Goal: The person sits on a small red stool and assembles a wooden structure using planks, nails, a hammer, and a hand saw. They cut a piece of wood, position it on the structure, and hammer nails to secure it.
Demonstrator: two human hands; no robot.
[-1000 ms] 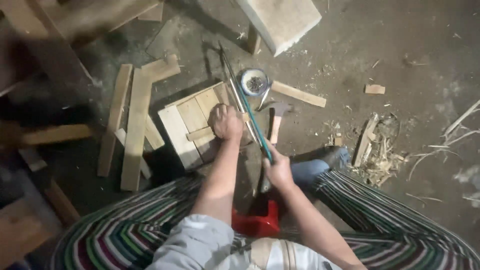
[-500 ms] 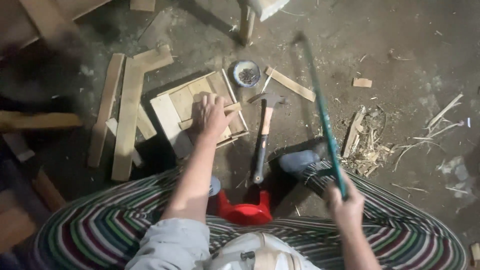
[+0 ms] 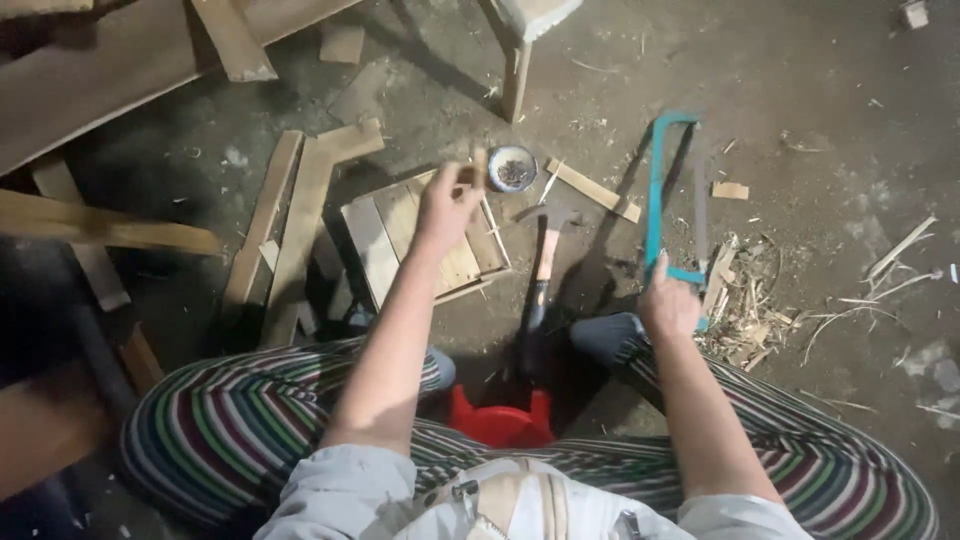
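No packages, labels, signs or screens visible; dim upper-left corner possibly hides some.

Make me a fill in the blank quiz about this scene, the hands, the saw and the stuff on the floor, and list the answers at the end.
1. The right hand grips a saw whose frame is coloured ____.
2. The left hand is over a small panel made of ____ slats.
3. The tool lying on the floor between the two hands is a ____.
4. The little round tin sits just beyond the panel, to the ____ of the left hand.

Answers: teal; wooden; hammer; right
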